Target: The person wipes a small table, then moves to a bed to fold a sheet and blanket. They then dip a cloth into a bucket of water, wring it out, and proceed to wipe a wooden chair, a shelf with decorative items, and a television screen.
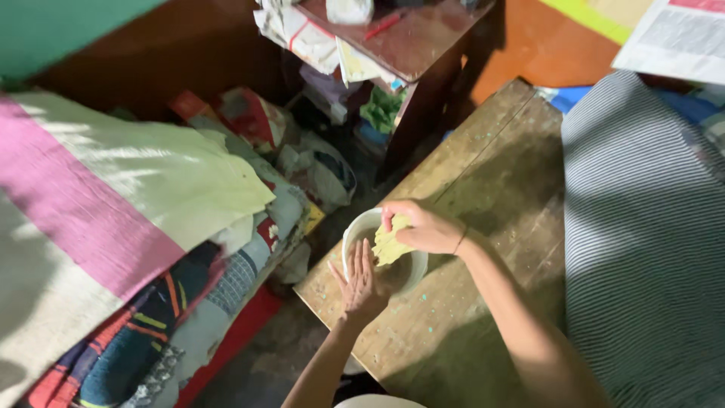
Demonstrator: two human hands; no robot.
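A white bowl [356,230] stands near the corner of a worn wooden table [491,174]. Over the bowl my right hand [424,225] grips a pale yellow lump of dough [389,243]. My left hand [360,283] is held flat with fingers straight, its palm against the side of the dough, just above the bowl's near rim. The bowl's inside is dark and mostly hidden by the hands.
A striped grey cloth [642,249] covers the table's right side. Folded blankets and clothes [136,227] pile up at the left. A small dark shelf table [411,41] with papers stands behind, with bags [317,162] on the floor below it.
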